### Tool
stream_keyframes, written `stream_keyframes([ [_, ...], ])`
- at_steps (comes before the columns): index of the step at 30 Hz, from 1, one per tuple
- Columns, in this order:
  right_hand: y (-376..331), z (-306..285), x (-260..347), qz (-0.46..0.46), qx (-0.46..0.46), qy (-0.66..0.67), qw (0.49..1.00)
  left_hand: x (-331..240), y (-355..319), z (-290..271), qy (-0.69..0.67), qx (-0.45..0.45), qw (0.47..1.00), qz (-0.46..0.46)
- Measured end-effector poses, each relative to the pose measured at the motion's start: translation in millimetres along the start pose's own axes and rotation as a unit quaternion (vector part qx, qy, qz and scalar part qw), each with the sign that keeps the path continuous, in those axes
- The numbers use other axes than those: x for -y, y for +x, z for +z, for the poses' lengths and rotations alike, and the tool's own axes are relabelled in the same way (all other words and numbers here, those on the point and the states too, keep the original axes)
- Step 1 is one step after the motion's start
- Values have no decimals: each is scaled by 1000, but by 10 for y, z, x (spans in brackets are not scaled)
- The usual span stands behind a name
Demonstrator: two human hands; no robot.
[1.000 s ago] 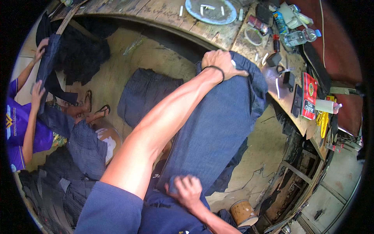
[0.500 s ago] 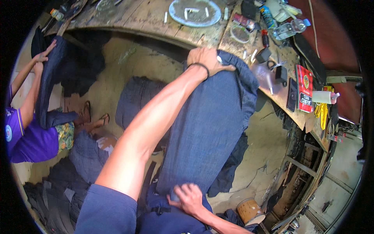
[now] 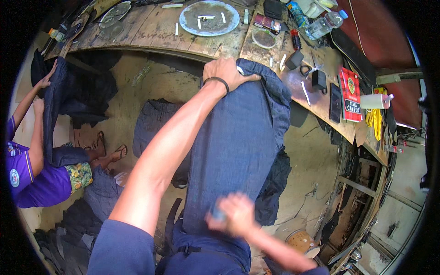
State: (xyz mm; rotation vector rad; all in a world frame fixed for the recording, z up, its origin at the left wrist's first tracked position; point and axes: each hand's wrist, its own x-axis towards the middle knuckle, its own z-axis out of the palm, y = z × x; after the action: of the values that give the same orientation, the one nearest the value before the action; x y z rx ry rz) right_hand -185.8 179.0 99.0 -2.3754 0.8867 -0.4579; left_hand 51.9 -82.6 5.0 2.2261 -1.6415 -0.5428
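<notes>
A pair of dark blue jeans [image 3: 231,137] lies stretched flat and taut from the table edge down to my lap. My left hand [image 3: 227,73] grips its far end at the table's edge, the thumb over bunched cloth. Lower down, near my lap, my right hand [image 3: 237,213] is blurred by motion over the denim. Its fingers are closed round a small blue-grey piece [image 3: 217,213], too smeared to name, which is at the cloth's surface.
On the wooden table [image 3: 151,30] are a round ash-strewn plate [image 3: 208,30], a plastic bottle [image 3: 324,25], scissors [image 3: 311,68] and a phone [image 3: 335,101]. At left, another person [image 3: 43,178] handles dark denim. Cloth heaps [image 3: 73,233] and a tan tub [image 3: 300,242] are on the floor.
My right hand has moved up the denim, away from my lap, and slightly right. My left hand keeps its grip. The other person's hands have moved farther apart.
</notes>
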Motion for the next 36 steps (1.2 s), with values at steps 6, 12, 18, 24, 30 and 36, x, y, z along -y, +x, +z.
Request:
stream_keyframes([
  [6, -252, 476, -463, 86, -117, -169, 975, -74, -16, -81, 31, 2, 999, -8],
  [12, -1189, 582, 230, 109, 84, 10, 990, -92, -589, -82, 82, -195, 952, 223],
  [18, 1079, 298, -705, 17, -125, -118, 985, 208, -526, 117, 184, -57, 877, 439],
  [24, -459, 722, 495, 22, -102, -119, 987, 222, -398, 230, 149, -2, 904, 400],
  [30, -1020, 727, 545, 94, -22, -83, 992, 217, -401, 280, 188, -48, 901, 389],
  [36, -1378, 786, 1018, 162, -43, -42, 985, 220, -416, 283, 190, -98, 900, 379],
])
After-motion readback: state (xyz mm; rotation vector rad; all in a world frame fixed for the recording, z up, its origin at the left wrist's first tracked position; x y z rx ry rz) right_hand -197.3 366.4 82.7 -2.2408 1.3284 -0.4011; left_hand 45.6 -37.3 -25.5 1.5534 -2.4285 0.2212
